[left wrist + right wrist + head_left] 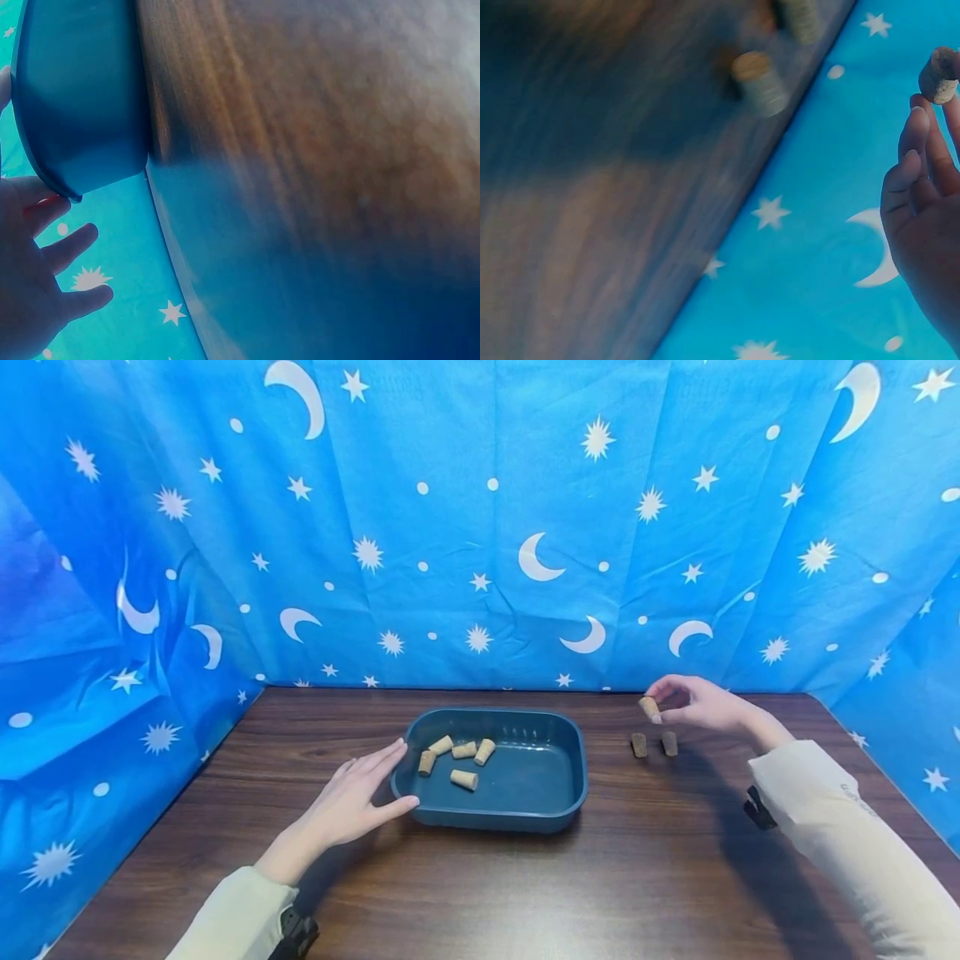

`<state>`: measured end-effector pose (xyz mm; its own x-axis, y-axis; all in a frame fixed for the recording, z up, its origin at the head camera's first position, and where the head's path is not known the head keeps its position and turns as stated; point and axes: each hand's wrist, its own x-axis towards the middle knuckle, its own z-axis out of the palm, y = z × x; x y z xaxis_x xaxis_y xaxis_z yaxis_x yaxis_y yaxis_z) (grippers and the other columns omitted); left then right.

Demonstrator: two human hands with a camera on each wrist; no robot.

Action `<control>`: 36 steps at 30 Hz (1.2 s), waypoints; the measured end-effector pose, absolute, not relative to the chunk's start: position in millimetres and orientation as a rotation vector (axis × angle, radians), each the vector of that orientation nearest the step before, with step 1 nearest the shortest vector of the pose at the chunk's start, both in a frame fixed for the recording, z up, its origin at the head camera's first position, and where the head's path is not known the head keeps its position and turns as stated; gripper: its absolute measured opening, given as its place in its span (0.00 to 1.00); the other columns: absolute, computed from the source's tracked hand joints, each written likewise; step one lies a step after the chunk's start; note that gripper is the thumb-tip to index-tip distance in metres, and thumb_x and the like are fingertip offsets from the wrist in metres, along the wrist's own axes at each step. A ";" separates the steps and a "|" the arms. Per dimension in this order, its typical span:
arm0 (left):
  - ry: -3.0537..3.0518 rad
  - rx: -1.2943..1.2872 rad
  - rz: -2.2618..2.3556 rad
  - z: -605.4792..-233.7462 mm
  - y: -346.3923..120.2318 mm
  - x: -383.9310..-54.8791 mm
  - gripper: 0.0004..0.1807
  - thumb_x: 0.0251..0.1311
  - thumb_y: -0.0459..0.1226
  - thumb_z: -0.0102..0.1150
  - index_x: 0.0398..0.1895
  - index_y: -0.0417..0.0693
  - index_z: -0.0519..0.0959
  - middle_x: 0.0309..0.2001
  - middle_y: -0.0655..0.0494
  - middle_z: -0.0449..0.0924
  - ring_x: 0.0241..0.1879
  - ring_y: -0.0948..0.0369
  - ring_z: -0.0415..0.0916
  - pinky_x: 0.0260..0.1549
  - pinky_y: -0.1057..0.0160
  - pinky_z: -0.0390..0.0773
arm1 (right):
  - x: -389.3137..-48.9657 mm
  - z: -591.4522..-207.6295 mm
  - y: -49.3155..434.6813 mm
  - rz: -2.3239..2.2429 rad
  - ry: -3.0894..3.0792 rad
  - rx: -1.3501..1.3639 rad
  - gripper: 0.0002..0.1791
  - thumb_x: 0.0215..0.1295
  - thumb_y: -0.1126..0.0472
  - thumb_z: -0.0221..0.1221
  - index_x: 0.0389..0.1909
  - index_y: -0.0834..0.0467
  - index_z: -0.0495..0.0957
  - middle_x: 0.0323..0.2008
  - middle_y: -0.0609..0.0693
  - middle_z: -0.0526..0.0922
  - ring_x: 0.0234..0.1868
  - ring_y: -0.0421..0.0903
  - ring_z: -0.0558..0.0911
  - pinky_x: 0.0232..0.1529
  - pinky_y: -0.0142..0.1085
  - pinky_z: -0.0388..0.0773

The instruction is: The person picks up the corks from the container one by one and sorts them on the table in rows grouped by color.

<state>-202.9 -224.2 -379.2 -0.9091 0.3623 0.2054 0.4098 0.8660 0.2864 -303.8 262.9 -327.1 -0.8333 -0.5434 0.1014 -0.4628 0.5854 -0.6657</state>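
A dark teal basin (pixel 532 777) stands on the table with several cork stoppers (pixel 464 779) lying in its left half. My left hand (pixel 352 797) touches the basin's left rim with thumb and fingers spread; the left wrist view shows the basin's outer wall (pixel 90 97) beside the fingers. To the right of the basin, my right hand (pixel 697 702) pinches one cork stopper (pixel 648 707) between thumb and fingertips, above the table. The same stopper (pixel 937 76) appears at the right edge of the right wrist view. Two more cork stoppers, a left one (pixel 638 745) and a right one (pixel 669 743), stand below that hand.
The brown wooden table (pixel 480 893) ends at the back against a blue cloth (pixel 450 527) printed with moons and stars. More of this cloth hangs at both sides. A dark strap device (pixel 759 808) sits at the right cuff, another (pixel 296 933) at the left.
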 end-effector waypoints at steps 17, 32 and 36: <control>-2.904 -0.603 -0.492 -378.6 -224.5 -202.7 0.44 0.50 0.65 0.45 0.65 0.48 0.57 0.65 0.53 0.53 0.62 0.52 0.51 0.55 0.40 0.46 | -285.5 -374.6 320.6 -1.184 2.808 -0.628 0.20 0.55 0.62 0.60 0.46 0.67 0.69 0.41 0.60 0.74 0.38 0.51 0.75 0.35 0.36 0.73; -2.880 -0.613 -0.497 -379.4 -224.7 -202.7 0.43 0.50 0.64 0.46 0.65 0.47 0.57 0.65 0.52 0.54 0.62 0.52 0.52 0.55 0.40 0.46 | -283.1 -394.3 332.8 -1.072 2.893 -0.430 0.22 0.55 0.61 0.59 0.48 0.68 0.67 0.44 0.65 0.71 0.41 0.58 0.73 0.38 0.49 0.71; -2.889 -0.613 -0.497 -379.0 -224.4 -202.8 0.43 0.50 0.64 0.46 0.65 0.48 0.57 0.65 0.52 0.54 0.62 0.52 0.51 0.55 0.40 0.46 | -285.2 -395.4 334.0 -1.043 2.896 -0.395 0.22 0.55 0.62 0.58 0.48 0.69 0.67 0.44 0.66 0.71 0.42 0.60 0.72 0.40 0.53 0.69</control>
<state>-202.8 -224.4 -379.0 -0.9058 0.3687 0.2090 0.4173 0.8619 0.2881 -285.2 334.0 -395.4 -0.9669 -0.2502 0.0496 -0.2244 0.7417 -0.6320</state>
